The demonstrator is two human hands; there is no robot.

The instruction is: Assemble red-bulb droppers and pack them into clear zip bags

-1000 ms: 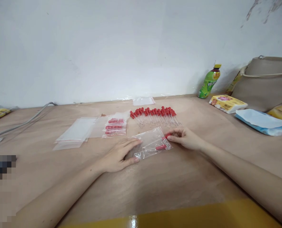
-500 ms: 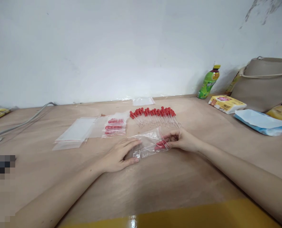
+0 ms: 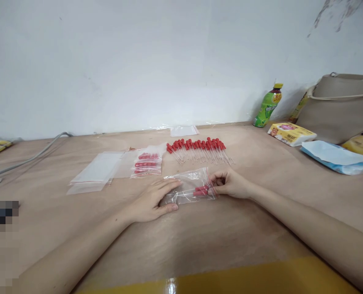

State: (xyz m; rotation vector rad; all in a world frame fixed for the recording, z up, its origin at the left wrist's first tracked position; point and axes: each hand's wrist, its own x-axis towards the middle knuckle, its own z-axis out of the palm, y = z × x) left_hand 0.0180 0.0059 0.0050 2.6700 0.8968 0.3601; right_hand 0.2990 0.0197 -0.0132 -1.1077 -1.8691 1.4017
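Observation:
A clear zip bag (image 3: 190, 187) with red-bulbed droppers (image 3: 200, 190) inside lies on the wooden table (image 3: 199, 232). My left hand (image 3: 152, 200) rests flat on the bag's left end and pins it down. My right hand (image 3: 230, 183) pinches the bag's right, red-lined opening beside the dropper bulbs. Just behind the bag, a row of loose red-bulbed droppers (image 3: 199, 149) is spread out on the table.
Filled dropper bags (image 3: 147, 164) and a stack of empty zip bags (image 3: 97, 171) lie to the left. A green bottle (image 3: 267, 105), tissue packs (image 3: 291, 133), a blue-white pack (image 3: 337, 157) and a beige bag (image 3: 343, 104) stand at the right. A grey cable (image 3: 31, 157) runs at far left.
My right hand has pushed the droppers further into the bag and drawn closer to my left hand; the bag has bunched up slightly. My left hand has stayed put.

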